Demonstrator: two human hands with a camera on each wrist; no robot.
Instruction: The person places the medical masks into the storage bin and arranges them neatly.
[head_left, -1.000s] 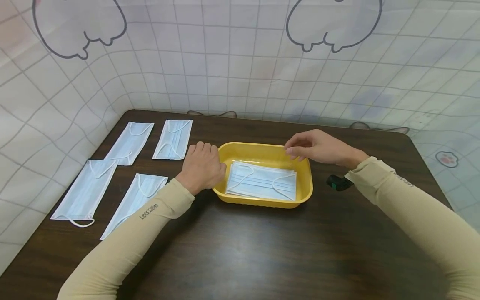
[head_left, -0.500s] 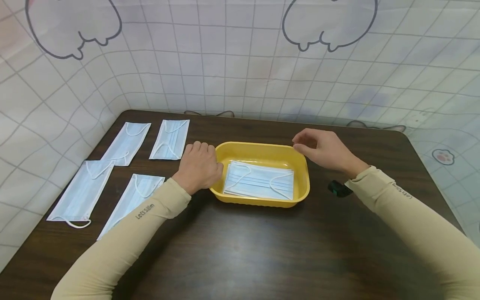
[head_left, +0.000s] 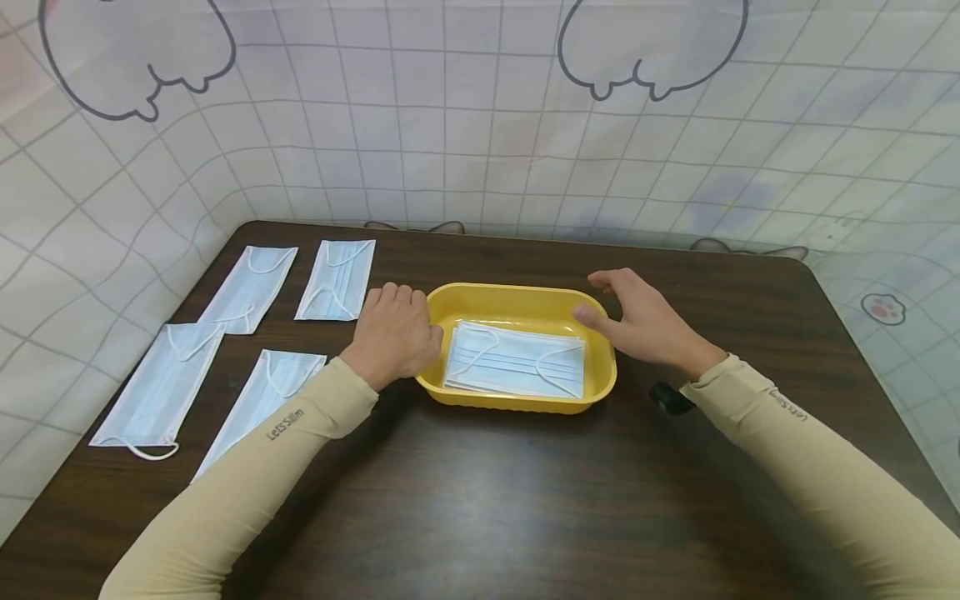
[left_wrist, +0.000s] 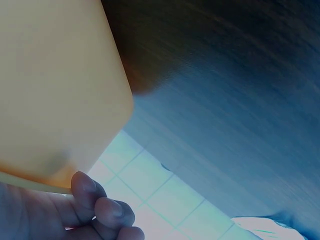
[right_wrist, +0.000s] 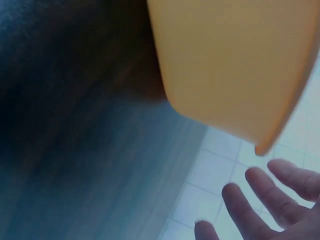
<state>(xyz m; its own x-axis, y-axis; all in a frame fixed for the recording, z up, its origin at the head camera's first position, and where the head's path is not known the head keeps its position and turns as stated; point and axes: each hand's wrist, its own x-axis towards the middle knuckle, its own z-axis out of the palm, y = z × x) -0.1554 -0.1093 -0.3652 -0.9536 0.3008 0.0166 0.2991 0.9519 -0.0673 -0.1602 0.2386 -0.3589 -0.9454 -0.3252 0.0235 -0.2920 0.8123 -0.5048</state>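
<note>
A yellow plastic basket (head_left: pixel 517 293) stands on the table with a stack of light blue face masks (head_left: pixel 513 360) lying flat inside. At its left end my left hand (head_left: pixel 396 329) grips the rim; in the left wrist view its curled fingertips (left_wrist: pixel 115 207) show under the rim, outside the wall. My right hand (head_left: pixel 648 321) is at the right end, thumb overlapping the rim in the head view. Fingers (right_wrist: pixel 245 212) of that hand are spread just off the basket's outer wall (right_wrist: pixel 235 65) in the right wrist view, holding nothing.
Several more masks lie to the left on the dark wooden table (head_left: pixel 480 517): one at the back (head_left: pixel 337 279), others along the left edge, one partly behind my left sleeve (head_left: pixel 258 483). A white gridded cloth (head_left: pixel 465 125) hangs behind the table.
My right hand has drawn back from the basket's far right corner and lowered slightly, thumb and fingers spreading apart. The left hand keeps its hold on the rim. The whole view has shifted slightly.
</note>
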